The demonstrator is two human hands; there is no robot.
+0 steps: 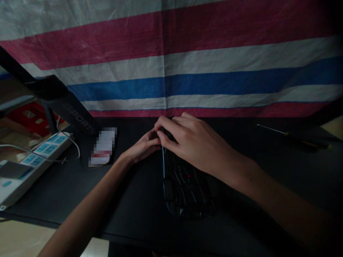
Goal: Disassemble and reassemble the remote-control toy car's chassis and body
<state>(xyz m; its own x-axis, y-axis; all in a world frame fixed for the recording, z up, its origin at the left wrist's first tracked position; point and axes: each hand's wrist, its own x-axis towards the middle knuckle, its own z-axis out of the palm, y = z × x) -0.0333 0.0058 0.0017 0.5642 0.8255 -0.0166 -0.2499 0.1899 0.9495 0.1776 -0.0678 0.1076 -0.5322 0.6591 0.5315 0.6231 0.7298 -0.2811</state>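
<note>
A toy car [189, 194] lies upside down on the dark table, its black ribbed underside facing up and a blue edge showing along its left side. A small red spot glows or shines on the underside. My left hand [144, 146] grips the far left corner of the car with bent fingers. Over the far end of the car arches my right hand [187, 134], thumb and forefinger closed around a dark part at that same corner, perhaps a wheel. The fingertips of both hands meet there and hide what lies between them.
A screwdriver [308, 142] lies on the right of the table [134, 200]. Left of my hands are a blurred-out phone-like object [104, 146], a white power strip [44, 157] with cables and a dark post [72, 107] marked SPORT. A striped sheet [214, 64] hangs behind.
</note>
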